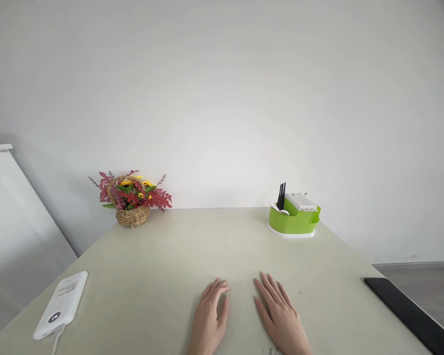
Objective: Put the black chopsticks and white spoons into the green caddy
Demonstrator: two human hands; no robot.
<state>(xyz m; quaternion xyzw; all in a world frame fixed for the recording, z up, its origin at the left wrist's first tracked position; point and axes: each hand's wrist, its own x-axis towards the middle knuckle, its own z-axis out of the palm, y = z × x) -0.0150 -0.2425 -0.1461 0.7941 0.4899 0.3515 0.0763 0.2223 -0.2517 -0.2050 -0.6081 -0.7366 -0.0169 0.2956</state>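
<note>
Both hands rest on the pale green tabletop point(163, 286) near its front. My left hand point(210, 315) lies with fingers slightly curled and the thumb apart, holding nothing. A short way to its right, my right hand point(279, 313) is flat, palm down, fingers stretched forward and nothing in it. Ahead and a little right of the right hand stands a green utensil holder point(294, 223) with a white base, a white slotted part and black chopsticks point(281, 196) upright inside. White spoon-like pieces also show at its left side.
At the back left is a wicker basket point(133, 217) of red and yellow artificial flowers. A white power bank point(61, 305) with a cable lies at the left edge. Along the right edge lies a flat black device point(403, 308). The wall point(222, 98) stands behind, a white cabinet point(15, 222) at left.
</note>
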